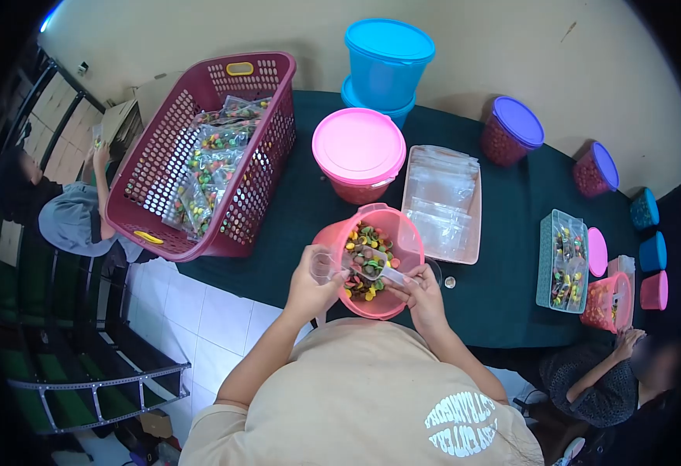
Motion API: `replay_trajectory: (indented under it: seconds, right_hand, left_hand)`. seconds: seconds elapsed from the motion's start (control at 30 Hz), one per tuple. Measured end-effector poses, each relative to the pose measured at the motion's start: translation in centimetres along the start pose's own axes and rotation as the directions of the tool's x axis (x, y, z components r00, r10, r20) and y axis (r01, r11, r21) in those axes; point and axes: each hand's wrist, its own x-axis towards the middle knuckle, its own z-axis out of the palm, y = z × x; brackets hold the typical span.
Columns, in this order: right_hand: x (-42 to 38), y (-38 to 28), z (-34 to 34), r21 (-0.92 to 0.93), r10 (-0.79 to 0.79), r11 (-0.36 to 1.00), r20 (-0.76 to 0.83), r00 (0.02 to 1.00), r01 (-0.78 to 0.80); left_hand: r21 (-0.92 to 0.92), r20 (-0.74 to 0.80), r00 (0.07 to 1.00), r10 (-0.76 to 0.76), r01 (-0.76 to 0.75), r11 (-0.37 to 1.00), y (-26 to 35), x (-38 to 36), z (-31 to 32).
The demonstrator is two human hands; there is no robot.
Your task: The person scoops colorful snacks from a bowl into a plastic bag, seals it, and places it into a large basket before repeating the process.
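Note:
A pink tub [412, 233] stands at the table's front edge, holding small colourful candies [367, 293] in yellow, green, red and brown. Over its left rim, my left hand [315, 286] is closed around a small clear cup [322, 266]. My right hand [420, 297] grips the handle of a clear plastic scoop [371, 266], whose bowl carries some of the candies above the tub. The scoop's bowl is close to the fingers of my left hand. Whether anything lies inside the cup is hard to make out.
A maroon basket [274, 155] of filled packets stands left. Behind the tub are a pink-lidded container [358, 147], stacked blue containers [389, 58] and a tray [468, 250] of clear bags. One person [76, 206] is far left, another [604, 380] right, beside a teal basket [546, 264].

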Motion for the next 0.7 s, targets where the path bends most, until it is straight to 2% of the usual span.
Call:
replay_trajectory:
  seconds: [0.1,0.2,0.33,0.4,0.47,0.53,0.6,0.63,0.67,0.7]
  right_hand:
    - [0.3,-0.6,0.1,0.043,-0.013,0.999,-0.002,1.000,0.013]
    - [0.9,-0.9,-0.3,0.095,-0.004,0.995,0.007,1.000,0.004]
    - [1.1,-1.2,-0.4,0.087,-0.056,0.994,-0.062,0.997,0.061]
    - [1.2,-0.8,-0.3,0.055,-0.075,0.995,-0.132,0.988,0.083]
    - [1.6,-0.1,-1.3,-0.113,-0.140,0.986,-0.200,0.970,0.119]
    - [1.5,0.1,-2.0,-0.084,-0.086,0.994,-0.221,0.971,0.069]
    - [1.5,0.2,-2.1,0.027,-0.082,0.995,-0.237,0.968,0.091]
    - [1.5,0.1,-2.0,0.026,-0.082,0.995,-0.240,0.967,0.091]
    - [1.4,0.3,-1.8,-0.003,-0.111,0.993,-0.275,0.955,0.115]
    - [1.3,0.1,-1.5,-0.034,-0.144,0.989,-0.303,0.942,0.141]
  left_hand:
    - [-0.142,-0.099,0.995,-0.007,-0.007,0.990,-2.6,0.6,-1.7]
    - [-0.170,-0.189,0.979,-0.079,0.046,0.984,-4.4,0.9,-3.4]
    - [-0.097,-0.184,0.967,-0.179,0.163,0.982,-5.7,1.0,-5.0]
    - [-0.061,-0.164,0.971,-0.175,0.167,0.984,-6.5,0.9,-5.0]
    - [0.021,-0.184,0.969,-0.165,0.171,0.985,-7.1,1.1,-4.7]
    - [0.022,-0.168,0.971,-0.168,0.174,0.984,-5.9,1.2,-4.4]
    - [0.169,-0.234,0.972,-0.034,0.075,0.983,-5.1,1.1,-4.1]
    - [0.213,-0.237,0.971,0.034,0.018,0.977,-5.7,1.3,-4.0]
    - [0.214,-0.228,0.973,0.028,0.022,0.976,-5.9,1.3,-4.4]
    - [0.350,-0.248,0.958,0.144,-0.050,0.936,-5.5,1.5,-4.6]
